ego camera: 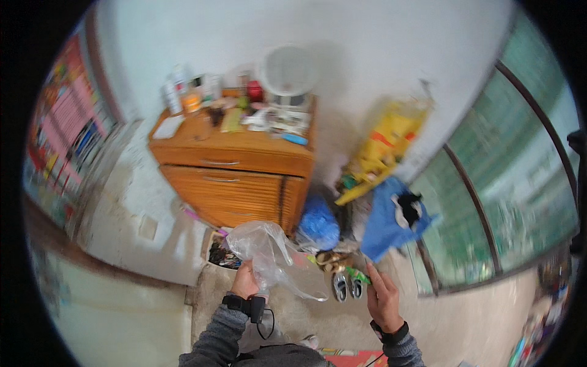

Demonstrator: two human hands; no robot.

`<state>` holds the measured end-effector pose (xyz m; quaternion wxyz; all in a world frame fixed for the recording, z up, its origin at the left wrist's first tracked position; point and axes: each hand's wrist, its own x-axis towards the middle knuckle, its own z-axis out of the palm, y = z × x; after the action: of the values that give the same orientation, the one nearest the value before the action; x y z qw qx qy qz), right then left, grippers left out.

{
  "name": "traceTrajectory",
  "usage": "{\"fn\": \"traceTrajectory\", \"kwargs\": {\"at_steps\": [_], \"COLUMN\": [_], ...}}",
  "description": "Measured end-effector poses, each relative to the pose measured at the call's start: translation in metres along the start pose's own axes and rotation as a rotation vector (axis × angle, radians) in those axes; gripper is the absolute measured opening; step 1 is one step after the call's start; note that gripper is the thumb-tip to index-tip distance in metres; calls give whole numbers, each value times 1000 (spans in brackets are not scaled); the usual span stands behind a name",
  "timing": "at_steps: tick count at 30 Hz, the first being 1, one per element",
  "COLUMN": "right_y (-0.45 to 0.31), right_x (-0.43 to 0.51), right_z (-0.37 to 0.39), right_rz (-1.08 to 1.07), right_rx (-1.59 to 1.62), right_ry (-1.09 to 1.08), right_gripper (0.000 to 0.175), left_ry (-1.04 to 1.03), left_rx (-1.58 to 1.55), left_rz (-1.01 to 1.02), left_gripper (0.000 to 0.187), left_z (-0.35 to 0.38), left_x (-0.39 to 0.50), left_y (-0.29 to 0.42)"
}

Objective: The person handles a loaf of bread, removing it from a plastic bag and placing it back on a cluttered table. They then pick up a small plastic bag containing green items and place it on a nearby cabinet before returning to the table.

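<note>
At the lower middle, my left hand grips a clear plastic bag whose open mouth spreads out to the right. My right hand, to the right of the bag, holds a small green item by its end, between thumb and fingers; it looks like a wrapper, though blur hides what it is. Both wrists wear black straps. Beyond the hands, on the floor, stand a pair of grey shoes and brown footwear.
An orange-brown wooden cabinet with bottles and a round mirror stands against the wall. A blue bag lies beside it. A yellow bag and blue cloth hang near glass panels. A filled bin stands left.
</note>
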<state>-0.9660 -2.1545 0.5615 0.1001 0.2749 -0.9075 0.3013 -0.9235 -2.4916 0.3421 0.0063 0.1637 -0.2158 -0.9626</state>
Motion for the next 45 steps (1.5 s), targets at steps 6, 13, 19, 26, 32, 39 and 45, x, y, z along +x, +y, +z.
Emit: {"fn": "traceTrajectory", "kwargs": {"at_steps": [6,13,19,26,32,39,45], "right_y": [-53,-105,-122,-126,-114,-48,-3], "right_x": [188,372,442,432,332,148,-12], "right_z": [112,227,277,289,215,132,69], "right_rz": [-132,-347,-358,-407,-336,194,477], "right_rx": [219,219,132,-10,422,949,1040], "right_ry": [-57,149,263,50,-82,-489,-89], "right_gripper": [19,16,20,36,31,76,100], "left_ry": [67,307,198,15,-79,-134,-294], "left_rx": [-56,-86,-232,-255,-149,273,437], "left_rz": [293,559,542,455,276,42,-341], "left_gripper": [34,31,31,30,44,40,38], "left_z": [-47,-88,-79,-65,-23,30,113], "left_x": [-31,-63,-74,-36,-6,35,55], "left_y": [125,197,216,217,205,145,11]}}
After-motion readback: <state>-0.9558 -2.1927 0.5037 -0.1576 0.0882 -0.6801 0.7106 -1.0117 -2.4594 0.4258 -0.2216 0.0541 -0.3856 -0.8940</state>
